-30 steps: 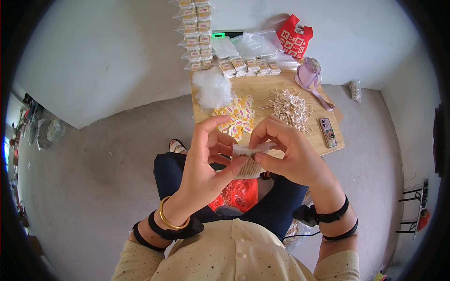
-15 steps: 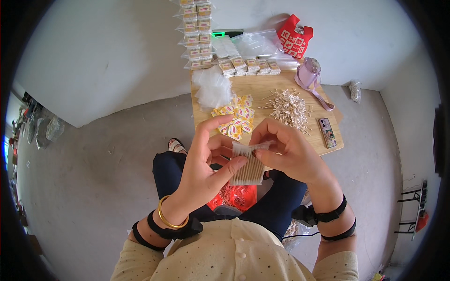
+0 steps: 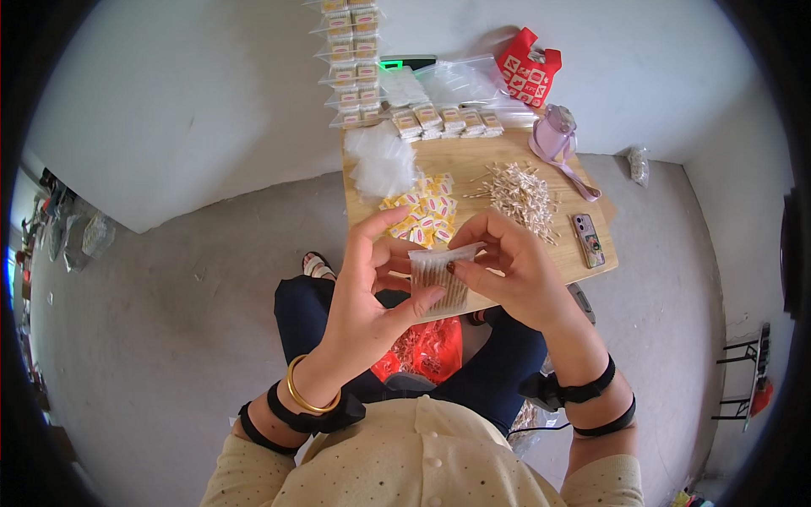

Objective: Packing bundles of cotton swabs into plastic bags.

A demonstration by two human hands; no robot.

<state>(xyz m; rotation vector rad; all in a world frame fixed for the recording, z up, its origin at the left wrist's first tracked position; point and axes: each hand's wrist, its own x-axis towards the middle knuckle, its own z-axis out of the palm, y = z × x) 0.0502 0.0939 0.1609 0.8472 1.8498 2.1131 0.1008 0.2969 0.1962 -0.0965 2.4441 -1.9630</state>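
Observation:
A small clear plastic bag packed with a row of cotton swabs is held up above the table's front edge. My left hand grips its left side, thumb across the front and index finger raised off it. At the bag's upper edge, my right hand pinches the plastic between thumb and fingers. Just beyond my hands lies a heap of small yellow and white cards. To its right is a pile of loose cotton swabs, and behind the cards are stacked empty clear bags.
Packed swab bags line the table's back, beside a tall stack. A purple bottle, a phone and a red bag are on the right. Between my legs sits a red bag-lined container.
The swab bag has moved slightly up and to the left, and its lower edge is higher. My right fingers have shifted along its upper edge.

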